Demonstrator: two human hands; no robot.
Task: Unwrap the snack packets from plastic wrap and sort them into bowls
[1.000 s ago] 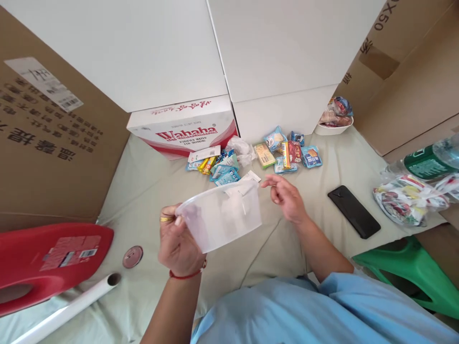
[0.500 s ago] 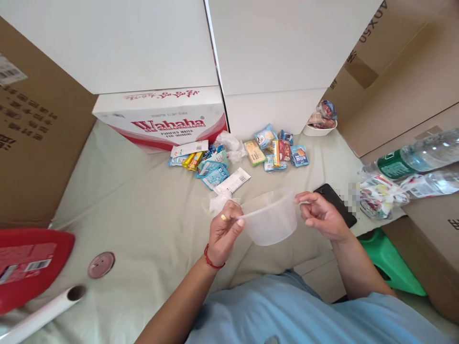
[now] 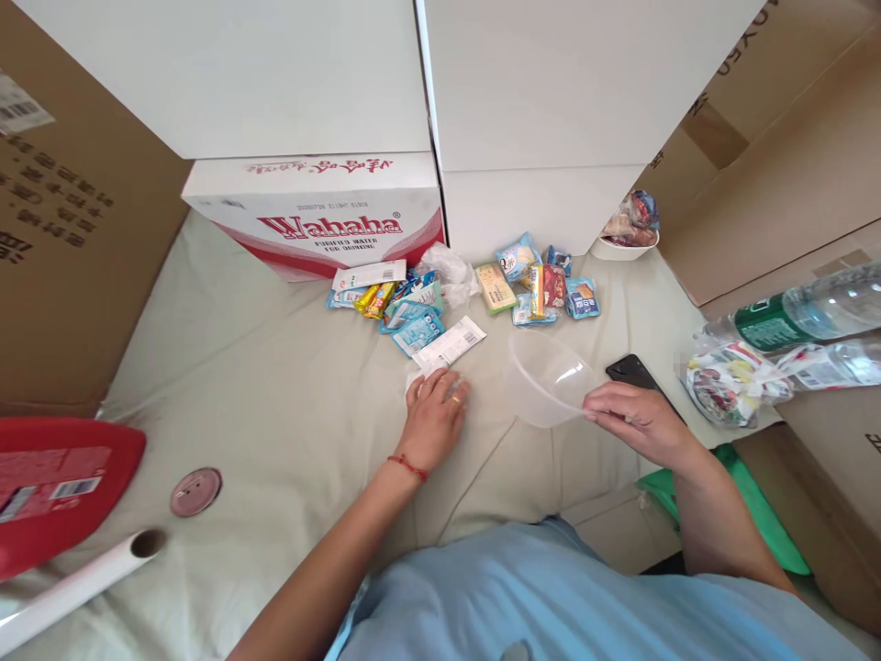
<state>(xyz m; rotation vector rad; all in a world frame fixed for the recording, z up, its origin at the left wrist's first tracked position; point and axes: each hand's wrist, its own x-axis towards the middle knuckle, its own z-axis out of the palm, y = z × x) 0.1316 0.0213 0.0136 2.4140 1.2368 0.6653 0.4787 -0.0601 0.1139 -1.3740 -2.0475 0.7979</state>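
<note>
A translucent plastic bowl [image 3: 547, 390] is tilted above the cloth, its rim pinched between the thumb and fingers of my right hand [image 3: 637, 418]. My left hand [image 3: 437, 408] reaches down palm first, fingers apart, over a small crumpled piece of clear plastic [image 3: 411, 378] that it partly covers. Just beyond those fingers lies a white packet with a barcode [image 3: 451, 342]. Behind it are blue sachets [image 3: 417, 330], a yellow packet [image 3: 375, 300] and a crumpled clear bag [image 3: 447, 273]. Wrapped snacks [image 3: 547, 286] form a second group farther right.
A Wahaba carton [image 3: 323, 225] stands at the back beside a white cabinet [image 3: 537, 211]. A black phone [image 3: 637, 372] and plastic bottles [image 3: 812, 308] are on the right. At left are a red container [image 3: 61, 487], a white tube [image 3: 75, 592] and a pink disc [image 3: 196, 491].
My left hand has let go of the bowl and come down to the crumpled plastic. The bowl, now in my right hand alone, has shifted right and tipped.
</note>
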